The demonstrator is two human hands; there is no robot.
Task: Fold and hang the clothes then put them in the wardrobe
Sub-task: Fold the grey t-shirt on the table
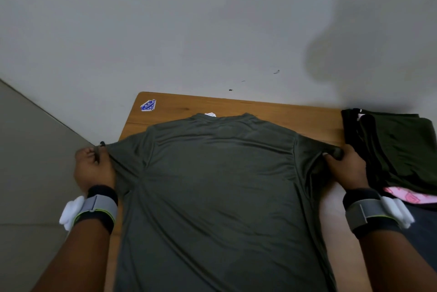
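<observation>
A grey-green T-shirt [220, 185] lies spread flat on a wooden table [272, 112], collar toward the wall, with a white label showing at the neck. My left hand [93, 168] grips the end of the left sleeve, just past the table's left edge. My right hand [345, 164] pinches the end of the right sleeve. Both sleeves are pulled out sideways. The shirt's lower hem runs out of the bottom of the view.
A pile of dark folded clothes [392, 150] sits at the table's right end, with a pink patterned cloth [411, 197] under it. A blue sticker [148, 105] marks the table's far left corner. A grey wall stands right behind the table; tiled floor lies to the left.
</observation>
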